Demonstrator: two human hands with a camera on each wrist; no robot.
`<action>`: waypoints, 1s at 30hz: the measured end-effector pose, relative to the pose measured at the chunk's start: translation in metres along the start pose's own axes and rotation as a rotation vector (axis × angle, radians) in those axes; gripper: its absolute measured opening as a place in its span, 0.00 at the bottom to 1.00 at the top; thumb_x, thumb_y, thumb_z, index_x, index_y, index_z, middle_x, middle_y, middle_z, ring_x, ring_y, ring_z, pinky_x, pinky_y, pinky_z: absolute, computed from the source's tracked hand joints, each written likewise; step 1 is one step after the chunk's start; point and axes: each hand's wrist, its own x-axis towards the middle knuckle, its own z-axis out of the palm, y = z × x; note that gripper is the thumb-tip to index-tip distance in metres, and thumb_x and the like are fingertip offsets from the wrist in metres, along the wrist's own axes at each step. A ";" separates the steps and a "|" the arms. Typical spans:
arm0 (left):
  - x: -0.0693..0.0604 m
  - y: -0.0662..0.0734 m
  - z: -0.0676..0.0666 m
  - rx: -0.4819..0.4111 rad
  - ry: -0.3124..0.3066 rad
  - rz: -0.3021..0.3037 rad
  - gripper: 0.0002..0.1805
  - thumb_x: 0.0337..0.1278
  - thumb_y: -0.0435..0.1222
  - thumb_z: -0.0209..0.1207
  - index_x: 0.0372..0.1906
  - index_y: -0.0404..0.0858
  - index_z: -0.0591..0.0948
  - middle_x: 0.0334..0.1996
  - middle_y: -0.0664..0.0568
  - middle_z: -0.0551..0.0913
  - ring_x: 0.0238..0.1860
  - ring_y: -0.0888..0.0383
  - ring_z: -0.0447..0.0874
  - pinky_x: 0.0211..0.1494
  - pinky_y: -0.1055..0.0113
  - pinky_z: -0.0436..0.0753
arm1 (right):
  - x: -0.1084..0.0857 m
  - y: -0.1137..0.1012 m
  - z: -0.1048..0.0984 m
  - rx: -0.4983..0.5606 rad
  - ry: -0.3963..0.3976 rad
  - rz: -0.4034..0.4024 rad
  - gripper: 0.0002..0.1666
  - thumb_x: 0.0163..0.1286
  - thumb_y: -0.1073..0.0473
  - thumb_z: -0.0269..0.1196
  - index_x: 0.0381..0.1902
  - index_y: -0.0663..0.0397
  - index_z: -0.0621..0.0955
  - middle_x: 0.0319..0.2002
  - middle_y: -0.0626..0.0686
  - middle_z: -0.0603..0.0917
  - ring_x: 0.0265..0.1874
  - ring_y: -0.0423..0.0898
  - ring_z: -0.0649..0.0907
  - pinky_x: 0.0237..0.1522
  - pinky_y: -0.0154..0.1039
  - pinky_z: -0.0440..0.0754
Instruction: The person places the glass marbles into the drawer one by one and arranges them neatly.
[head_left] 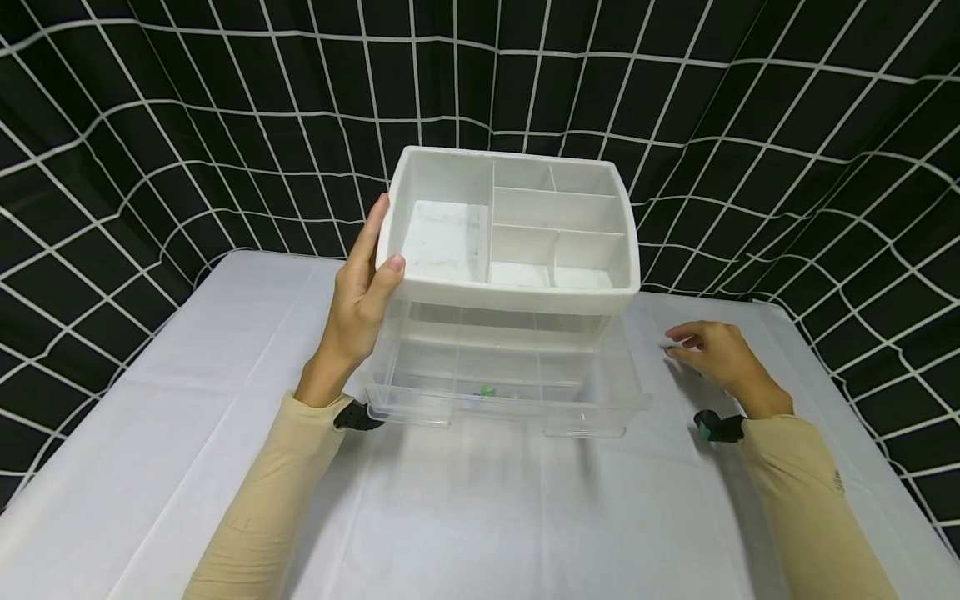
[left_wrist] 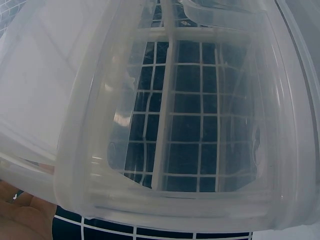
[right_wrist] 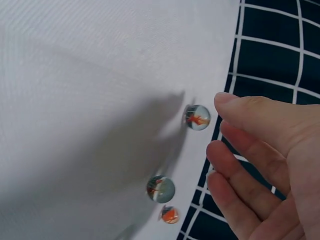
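My left hand (head_left: 358, 304) grips the left side of a white desktop organizer (head_left: 450, 293), thumb over its front rim. The organizer is tilted toward me, showing several compartments. Under its white tray is a clear plastic drawer (head_left: 502, 358), whose transparent walls fill the left wrist view. Small green pieces (head_left: 487, 390) show at the drawer's front. To the right, my right hand (head_left: 712, 354) has loosely bent fingers. In the right wrist view, a glass dome with an orange fish picture (right_wrist: 197, 118) lies just off the thumb tip. Farther down lie another round glass piece (right_wrist: 160, 189) and a smaller orange one (right_wrist: 170, 215).
A white cloth (head_left: 187, 417) covers the table. Black fabric with a white grid (head_left: 300, 83) hangs behind and at both sides, meeting the table's far edge. Dark straps with wrist cameras (head_left: 720, 427) sit on the wrists.
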 end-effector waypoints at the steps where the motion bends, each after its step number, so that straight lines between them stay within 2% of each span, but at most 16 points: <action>1: 0.000 0.000 0.000 0.001 0.000 -0.001 0.35 0.70 0.32 0.44 0.79 0.37 0.51 0.79 0.50 0.55 0.75 0.55 0.60 0.74 0.68 0.64 | 0.000 0.001 0.000 -0.002 -0.007 0.006 0.21 0.66 0.61 0.65 0.55 0.68 0.81 0.52 0.71 0.83 0.50 0.67 0.81 0.50 0.60 0.80; 11: 0.000 0.001 0.000 -0.011 0.000 -0.005 0.35 0.70 0.32 0.44 0.79 0.37 0.51 0.79 0.50 0.55 0.75 0.54 0.60 0.74 0.69 0.64 | 0.002 0.009 0.005 -0.001 -0.044 0.038 0.22 0.66 0.61 0.65 0.54 0.71 0.80 0.48 0.69 0.85 0.46 0.65 0.84 0.38 0.42 0.83; 17: 0.000 0.001 0.000 -0.009 0.001 0.003 0.35 0.70 0.32 0.44 0.79 0.36 0.51 0.79 0.49 0.55 0.76 0.55 0.59 0.75 0.68 0.63 | 0.004 0.012 0.009 -0.026 -0.060 0.052 0.22 0.67 0.60 0.64 0.54 0.70 0.81 0.49 0.69 0.85 0.47 0.65 0.83 0.44 0.50 0.83; 23: 0.000 0.001 0.000 -0.014 -0.001 0.003 0.35 0.70 0.32 0.44 0.79 0.36 0.51 0.79 0.49 0.54 0.76 0.54 0.57 0.76 0.67 0.61 | 0.004 0.013 0.010 -0.037 -0.068 0.031 0.21 0.68 0.60 0.64 0.53 0.71 0.81 0.49 0.69 0.84 0.47 0.66 0.83 0.49 0.58 0.80; 30: 0.000 0.002 0.000 -0.011 -0.002 -0.002 0.35 0.70 0.32 0.44 0.79 0.37 0.51 0.79 0.49 0.54 0.76 0.55 0.58 0.77 0.67 0.61 | 0.003 0.011 0.010 -0.027 -0.071 -0.004 0.17 0.68 0.62 0.64 0.49 0.70 0.83 0.48 0.69 0.85 0.46 0.65 0.83 0.51 0.59 0.80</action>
